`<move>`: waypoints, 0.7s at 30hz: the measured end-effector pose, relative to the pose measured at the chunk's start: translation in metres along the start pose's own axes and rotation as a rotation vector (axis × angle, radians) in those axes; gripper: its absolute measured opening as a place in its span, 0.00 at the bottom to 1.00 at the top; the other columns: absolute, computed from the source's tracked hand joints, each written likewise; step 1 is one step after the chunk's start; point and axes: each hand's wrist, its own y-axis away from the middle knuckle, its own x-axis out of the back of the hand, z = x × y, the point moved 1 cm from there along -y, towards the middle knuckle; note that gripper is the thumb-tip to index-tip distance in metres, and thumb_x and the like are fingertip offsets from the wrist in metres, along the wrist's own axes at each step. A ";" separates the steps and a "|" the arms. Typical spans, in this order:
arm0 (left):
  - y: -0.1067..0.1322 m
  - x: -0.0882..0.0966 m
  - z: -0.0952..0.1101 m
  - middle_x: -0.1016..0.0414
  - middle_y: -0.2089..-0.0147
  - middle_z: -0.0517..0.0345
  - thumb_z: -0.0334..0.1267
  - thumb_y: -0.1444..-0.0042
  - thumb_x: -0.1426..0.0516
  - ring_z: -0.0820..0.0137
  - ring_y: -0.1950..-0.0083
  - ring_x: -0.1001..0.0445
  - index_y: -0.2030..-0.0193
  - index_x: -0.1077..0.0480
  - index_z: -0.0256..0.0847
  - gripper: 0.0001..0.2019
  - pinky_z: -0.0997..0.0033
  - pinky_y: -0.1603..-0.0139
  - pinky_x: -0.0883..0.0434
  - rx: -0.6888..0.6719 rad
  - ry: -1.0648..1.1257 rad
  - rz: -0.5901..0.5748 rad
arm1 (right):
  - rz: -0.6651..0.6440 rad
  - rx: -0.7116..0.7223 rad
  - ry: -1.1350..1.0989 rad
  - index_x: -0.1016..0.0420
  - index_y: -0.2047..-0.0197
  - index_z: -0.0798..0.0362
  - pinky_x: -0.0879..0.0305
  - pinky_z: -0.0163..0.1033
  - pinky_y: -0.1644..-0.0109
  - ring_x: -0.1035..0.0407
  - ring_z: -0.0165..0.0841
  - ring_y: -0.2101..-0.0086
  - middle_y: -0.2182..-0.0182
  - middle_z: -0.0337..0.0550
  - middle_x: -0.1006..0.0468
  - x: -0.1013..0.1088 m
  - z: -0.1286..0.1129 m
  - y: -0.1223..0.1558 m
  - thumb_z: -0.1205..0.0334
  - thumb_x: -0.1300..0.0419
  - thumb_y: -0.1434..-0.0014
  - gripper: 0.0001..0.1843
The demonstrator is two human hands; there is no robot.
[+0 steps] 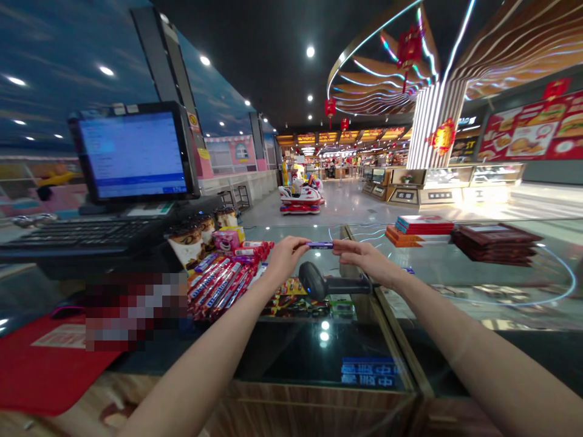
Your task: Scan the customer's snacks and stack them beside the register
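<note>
Both hands reach forward over a glass counter. Between them is a slim purple candy roll (320, 245), held level in the air. My left hand (286, 258) pinches its left end with thumb and fingers, and my right hand (367, 260) has its fingertips closed on the right end. Just below lies a black handheld barcode scanner (314, 280) with a small blue light, its handle pointing right. Left of my left hand, a pile of red and purple candy rolls (221, 285) covers part of the counter.
A monitor (132, 155) and a black keyboard (86, 233) stand at the left, beside several cups (186, 243) and a red mat (45, 370). On the right lie stacked boxes (423, 226) and dark brown packets (498, 243). A wooden counter seam (401, 340) runs forward.
</note>
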 end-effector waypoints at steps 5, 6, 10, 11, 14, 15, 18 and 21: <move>0.001 -0.009 -0.006 0.20 0.62 0.55 0.40 0.44 0.43 0.67 0.61 0.24 0.55 0.23 0.41 0.12 0.69 0.58 0.29 0.145 0.268 -0.023 | 0.065 0.030 0.078 0.26 0.44 0.47 0.41 0.54 0.37 0.32 0.39 0.45 0.48 0.44 0.23 -0.001 -0.001 -0.001 0.70 0.43 0.44 0.25; 0.001 -0.011 -0.007 0.21 0.64 0.55 0.40 0.44 0.42 0.68 0.62 0.23 0.54 0.23 0.40 0.13 0.69 0.59 0.28 0.173 0.355 -0.031 | 0.069 0.035 0.063 0.26 0.44 0.48 0.40 0.54 0.37 0.32 0.39 0.45 0.48 0.44 0.22 -0.002 0.000 -0.001 0.70 0.42 0.44 0.24; -0.001 -0.015 -0.014 0.23 0.70 0.59 0.42 0.47 0.40 0.70 0.67 0.22 0.51 0.29 0.39 0.17 0.70 0.62 0.26 0.241 0.567 0.014 | 0.054 0.038 -0.030 0.26 0.44 0.49 0.36 0.51 0.40 0.30 0.38 0.47 0.49 0.44 0.22 -0.006 0.001 -0.001 0.68 0.42 0.43 0.23; -0.002 -0.015 -0.016 0.24 0.71 0.60 0.43 0.47 0.40 0.70 0.68 0.23 0.52 0.29 0.40 0.17 0.70 0.63 0.26 0.247 0.563 0.026 | 0.051 0.036 -0.041 0.26 0.44 0.49 0.34 0.51 0.40 0.30 0.38 0.47 0.50 0.44 0.22 -0.008 0.001 -0.001 0.68 0.42 0.43 0.23; -0.002 -0.013 -0.019 0.25 0.74 0.62 0.44 0.48 0.40 0.71 0.70 0.24 0.57 0.29 0.40 0.14 0.72 0.66 0.27 0.257 0.516 0.037 | 0.048 0.035 -0.044 0.26 0.44 0.48 0.32 0.51 0.43 0.30 0.38 0.47 0.51 0.44 0.21 -0.011 0.002 -0.002 0.66 0.42 0.42 0.21; -0.002 -0.013 -0.019 0.26 0.75 0.62 0.45 0.48 0.40 0.72 0.71 0.24 0.59 0.28 0.40 0.13 0.73 0.67 0.27 0.262 0.508 0.036 | 0.047 0.035 -0.043 0.26 0.45 0.48 0.31 0.51 0.43 0.30 0.38 0.47 0.50 0.44 0.21 -0.011 0.002 -0.002 0.65 0.42 0.42 0.21; -0.001 -0.014 -0.019 0.27 0.75 0.62 0.46 0.48 0.40 0.73 0.72 0.26 0.61 0.25 0.40 0.13 0.74 0.68 0.27 0.284 0.547 0.024 | 0.049 0.018 -0.042 0.25 0.45 0.48 0.31 0.52 0.44 0.29 0.40 0.48 0.50 0.45 0.22 -0.013 0.002 -0.002 0.65 0.41 0.42 0.20; 0.000 -0.015 -0.019 0.26 0.73 0.60 0.48 0.48 0.40 0.74 0.71 0.27 0.60 0.24 0.38 0.16 0.73 0.65 0.26 0.321 0.654 0.010 | 0.060 -0.023 -0.039 0.24 0.46 0.49 0.31 0.53 0.43 0.29 0.40 0.48 0.49 0.45 0.22 -0.015 0.002 -0.002 0.66 0.40 0.42 0.20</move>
